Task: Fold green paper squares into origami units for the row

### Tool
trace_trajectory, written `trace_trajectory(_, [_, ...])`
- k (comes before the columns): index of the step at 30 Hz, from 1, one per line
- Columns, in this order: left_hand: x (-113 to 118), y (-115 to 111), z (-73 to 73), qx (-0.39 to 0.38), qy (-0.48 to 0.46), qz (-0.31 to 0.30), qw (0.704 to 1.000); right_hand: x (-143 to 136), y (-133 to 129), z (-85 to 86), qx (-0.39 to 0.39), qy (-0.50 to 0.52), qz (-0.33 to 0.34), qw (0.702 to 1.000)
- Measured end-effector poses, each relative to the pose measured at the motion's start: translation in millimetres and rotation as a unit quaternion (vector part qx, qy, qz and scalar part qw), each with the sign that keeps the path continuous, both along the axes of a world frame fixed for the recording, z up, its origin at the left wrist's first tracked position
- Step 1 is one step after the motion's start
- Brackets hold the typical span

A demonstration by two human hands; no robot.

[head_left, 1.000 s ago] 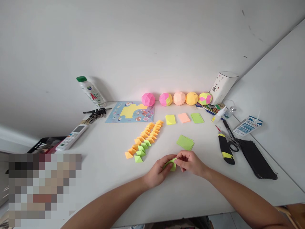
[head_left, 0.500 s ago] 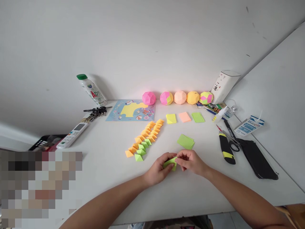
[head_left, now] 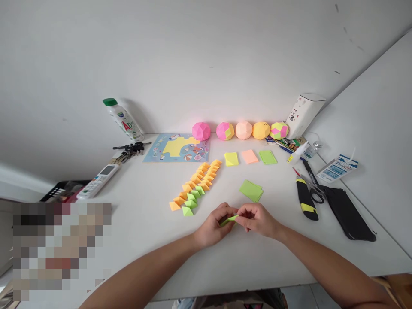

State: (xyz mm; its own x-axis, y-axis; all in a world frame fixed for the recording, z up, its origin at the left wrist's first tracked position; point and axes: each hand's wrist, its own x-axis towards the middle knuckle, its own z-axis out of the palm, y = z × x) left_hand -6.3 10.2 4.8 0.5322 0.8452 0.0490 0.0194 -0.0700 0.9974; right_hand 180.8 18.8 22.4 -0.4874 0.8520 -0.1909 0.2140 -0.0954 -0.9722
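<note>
Between my two hands, just above the white table, is a folded green paper [head_left: 229, 220], seen as a thin strip. My left hand [head_left: 216, 224] pinches its left part, and my right hand [head_left: 255, 219] grips its right end with thumb and fingers. Right behind my hands lies a small stack of green paper sheets [head_left: 251, 191]. To the left, several folded green paper pieces [head_left: 191, 203] stand in a row beside rows of folded orange paper pieces [head_left: 195, 178]. My fingers hide part of the paper.
Yellow [head_left: 231, 159], peach [head_left: 249, 156] and green note pads [head_left: 268, 157] lie behind. Several paper balls, one pink [head_left: 201, 131], line the wall. On the right are a utility knife [head_left: 306, 199], scissors [head_left: 317, 196] and a black pouch [head_left: 349, 214]; on the left, a remote control [head_left: 98, 181] and bottle [head_left: 124, 120].
The green paper has gone from showing a broader face with a hanging flap to a narrow strip. My hands have stayed nearly in place, both still holding it.
</note>
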Motion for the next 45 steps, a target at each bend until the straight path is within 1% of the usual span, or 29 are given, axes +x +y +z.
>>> trace_trajectory(3, [-0.3,0.5,-2.5,0.015,-0.011,-0.005,1.000,-0.2,-0.7,1.8,0.024,-0.009,0.001,1.000])
trace_trajectory(6, [-0.3,0.8,-1.9,0.021,-0.010,-0.009,1.000,-0.2,-1.1,2.8,0.040,-0.009,-0.002,0.999])
trace_trajectory(11, [-1.3,0.2,1.2,0.038,0.020,-0.009,0.999,0.1,-0.6,3.0,0.044,-0.011,-0.006,0.999])
trace_trajectory(16, [-3.2,-2.7,-2.1,0.040,0.004,0.019,0.999,1.1,0.3,2.2,0.034,0.001,-0.011,0.999])
trace_trajectory(19, [-3.3,-3.6,-3.8,0.085,-0.025,0.019,0.996,1.5,1.0,1.8,0.014,0.023,-0.014,1.000])
trace_trajectory(22, [-2.6,-2.7,-3.6,0.122,-0.056,0.035,0.990,1.7,1.4,1.9,-0.006,0.041,-0.017,0.999])
trace_trajectory(24, [-2.0,-1.6,-3.2,0.105,-0.080,0.049,0.990,2.1,1.6,2.1,-0.018,0.048,-0.018,0.999])
trace_trajectory(27, [-1.6,0.0,-3.6,0.028,-0.121,0.052,0.991,3.0,2.2,1.7,-0.029,0.050,-0.021,0.998])
trace_trajectory(31, [-2.6,1.1,-5.5,-0.083,-0.170,0.021,0.982,4.0,3.3,-0.3,-0.035,0.051,-0.025,0.998])
trace_trajectory(33, [-3.1,1.2,-6.0,-0.117,-0.174,0.017,0.978,4.1,3.8,-0.8,-0.040,0.052,-0.025,0.998])
trace_trajectory(35, [-3.0,1.0,-6.0,-0.129,-0.171,0.028,0.976,4.0,4.1,-0.6,-0.043,0.054,-0.028,0.997])
trace_trajectory(41, [-1.4,0.0,-6.3,-0.132,-0.178,0.049,0.974,3.8,4.8,-0.6,-0.060,0.062,-0.030,0.996])
trace_trajectory(45, [-1.4,-0.5,-6.4,-0.117,-0.155,0.063,0.979,3.8,4.5,-2.4,-0.043,0.074,-0.028,0.996])
